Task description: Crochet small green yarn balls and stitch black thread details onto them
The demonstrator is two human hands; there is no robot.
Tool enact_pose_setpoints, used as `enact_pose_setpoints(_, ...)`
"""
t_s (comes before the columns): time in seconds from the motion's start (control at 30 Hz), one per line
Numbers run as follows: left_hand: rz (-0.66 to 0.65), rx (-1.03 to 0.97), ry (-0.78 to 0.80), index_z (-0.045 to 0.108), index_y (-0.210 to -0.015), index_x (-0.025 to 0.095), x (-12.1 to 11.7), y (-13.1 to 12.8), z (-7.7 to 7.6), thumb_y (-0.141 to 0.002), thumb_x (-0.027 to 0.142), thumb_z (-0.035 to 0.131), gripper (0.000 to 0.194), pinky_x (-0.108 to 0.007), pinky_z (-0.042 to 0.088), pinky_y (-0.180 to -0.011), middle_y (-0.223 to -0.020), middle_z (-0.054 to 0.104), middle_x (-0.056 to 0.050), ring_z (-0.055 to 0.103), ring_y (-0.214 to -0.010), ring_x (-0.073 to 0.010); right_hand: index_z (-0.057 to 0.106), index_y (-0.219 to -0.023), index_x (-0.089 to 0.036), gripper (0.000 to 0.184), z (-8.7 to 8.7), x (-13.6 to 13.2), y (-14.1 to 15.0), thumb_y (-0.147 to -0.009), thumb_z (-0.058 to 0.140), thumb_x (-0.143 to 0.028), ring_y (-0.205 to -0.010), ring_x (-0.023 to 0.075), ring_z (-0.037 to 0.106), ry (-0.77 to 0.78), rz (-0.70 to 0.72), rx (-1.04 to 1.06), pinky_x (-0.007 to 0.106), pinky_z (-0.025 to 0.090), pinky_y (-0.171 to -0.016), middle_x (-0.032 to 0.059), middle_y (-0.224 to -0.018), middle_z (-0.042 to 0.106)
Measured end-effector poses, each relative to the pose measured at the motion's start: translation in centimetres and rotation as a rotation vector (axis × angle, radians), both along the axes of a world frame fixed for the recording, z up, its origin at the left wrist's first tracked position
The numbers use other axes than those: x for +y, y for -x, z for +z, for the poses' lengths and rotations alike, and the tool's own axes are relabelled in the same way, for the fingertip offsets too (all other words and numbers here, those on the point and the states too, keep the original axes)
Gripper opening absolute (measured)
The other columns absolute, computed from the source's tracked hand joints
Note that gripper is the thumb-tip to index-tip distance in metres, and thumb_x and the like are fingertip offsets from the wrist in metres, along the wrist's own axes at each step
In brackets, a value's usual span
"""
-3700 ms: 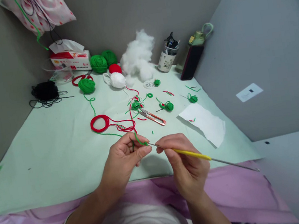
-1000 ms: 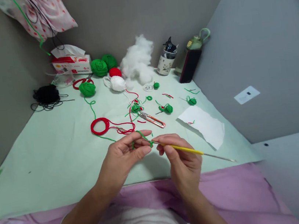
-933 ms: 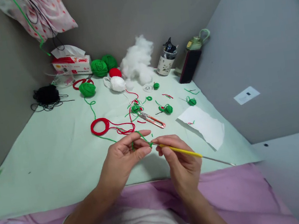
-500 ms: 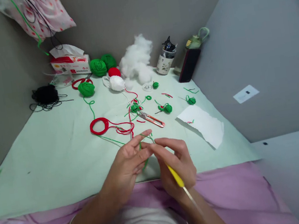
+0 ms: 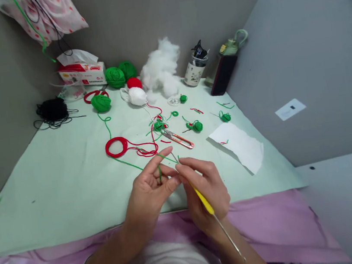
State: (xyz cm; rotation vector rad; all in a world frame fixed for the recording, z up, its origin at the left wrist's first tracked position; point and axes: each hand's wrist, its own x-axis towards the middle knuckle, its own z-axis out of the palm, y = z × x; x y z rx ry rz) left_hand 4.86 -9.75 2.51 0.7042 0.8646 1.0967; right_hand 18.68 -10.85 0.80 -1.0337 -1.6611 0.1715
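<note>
My right hand (image 5: 206, 189) grips a crochet hook (image 5: 204, 202) by its yellow handle, with the thin tip pointing up and left. Green yarn (image 5: 166, 157) runs over the raised index finger of my left hand (image 5: 155, 183) and across to the hook. My left thumb and middle finger pinch close to the right fingertips; any worked stitches there are hidden by the fingers. The strand leads back past a coil of red yarn (image 5: 107, 149) toward a green yarn ball (image 5: 101, 103). Just beyond my hands lie orange-handled thread snips (image 5: 180, 140).
Small green crocheted pieces (image 5: 197, 126) and a torn white paper (image 5: 244, 148) lie to the right. Along the back stand white stuffing (image 5: 160, 68), a tissue box (image 5: 84, 75), a pen cup (image 5: 194, 71) and a bottle (image 5: 224, 70). Black yarn (image 5: 51, 111) sits at left.
My left index finger has lifted and shifted slightly left, stretching the green yarn. The hook has turned a little, and its lower metal end shows more clearly.
</note>
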Motion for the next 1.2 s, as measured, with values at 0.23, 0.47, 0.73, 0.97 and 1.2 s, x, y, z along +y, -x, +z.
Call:
enact_pose_setpoints(0.23,-0.121,-0.084,0.063,0.072,-0.128,0.026,0.6,0.6,0.6,-0.083,0.025,0.081,0.045,-0.020,0.032,-0.057,-0.083,0.060,0.002,0.044,-0.070,-0.0085,0.078,-0.105,-0.027,0.020,0.4,1.0,-0.5,-0.099,0.062,-0.019,-0.081,0.0157,0.069,0.286,0.270,0.604,0.031,0.058,-0.070,0.0047,-0.097,0.077)
enact_pose_setpoints(0.47,-0.119,-0.043,0.059,0.073,-0.127,0.025,0.8,0.9,0.5,-0.083,0.024,0.080,0.045,-0.020,0.033,-0.059,-0.083,0.058,0.001,0.045,-0.070,-0.0084,0.076,-0.096,-0.022,0.016,1.4,1.3,-0.9,-0.100,0.061,-0.029,-0.066,0.0120,0.067,0.523,0.427,0.908,0.026,0.056,-0.063,0.0040,-0.087,0.076)
enact_pose_setpoints(0.73,-0.139,-0.005,0.022,0.075,-0.124,0.028,0.9,1.1,0.5,-0.086,0.026,0.077,0.038,-0.021,0.033,-0.058,-0.079,0.055,0.004,0.040,-0.064,-0.0067,0.070,-0.097,-0.021,0.020,1.6,1.3,-1.3,-0.104,0.053,-0.029,-0.065,0.0120,0.068,0.528,0.454,0.854,0.025,0.054,-0.062,0.0039,-0.086,0.077)
enact_pose_setpoints(0.97,-0.112,0.039,0.021,0.077,-0.119,0.029,1.0,1.2,0.5,-0.085,0.027,0.078,0.034,-0.021,0.037,-0.062,-0.082,0.055,0.003,0.046,-0.070,-0.0084,0.068,-0.100,-0.021,0.019,1.4,0.8,-1.2,-0.106,0.051,-0.028,-0.071,0.0122,0.070,0.462,0.383,0.745,0.027,0.057,-0.068,0.0045,-0.092,0.077)
enact_pose_setpoints(1.2,-0.099,0.072,-0.011,0.077,-0.120,0.029,0.7,1.4,0.1,-0.085,0.031,0.079,0.035,-0.022,0.038,-0.066,-0.083,0.057,0.001,0.047,-0.074,-0.0103,0.068,-0.103,-0.021,0.020,1.4,0.6,-1.3,-0.107,0.049,-0.026,-0.074,0.0125,0.071,0.434,0.373,0.691,0.028,0.058,-0.069,0.0044,-0.095,0.077)
